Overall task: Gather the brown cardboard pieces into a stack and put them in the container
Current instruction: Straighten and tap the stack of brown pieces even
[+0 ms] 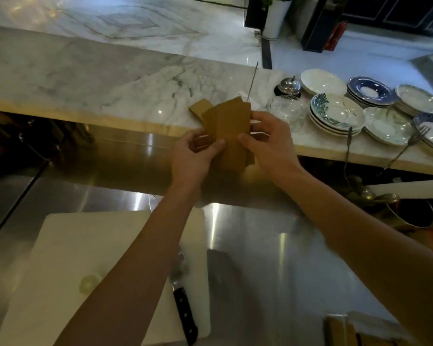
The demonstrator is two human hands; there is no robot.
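The left hand (194, 152) and right hand (268, 139) both pinch the brown cardboard pieces (231, 131) held between them, fingers closed on the edges; the fanned stack's long axis runs away from the person, its far ends pointing toward the marble counter (98, 78) beyond the hands.

Both bare forearms outstretched, left hand (194, 152) and right hand (266, 136) each in a closed grip.

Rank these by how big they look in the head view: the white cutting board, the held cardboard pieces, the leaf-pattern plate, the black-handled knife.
1. White cutting board, largest, though nearest the camera.
2. Cardboard pieces and leaf-pattern plate: about alike, so unranked.
3. Black-handled knife: long but thin, least area.
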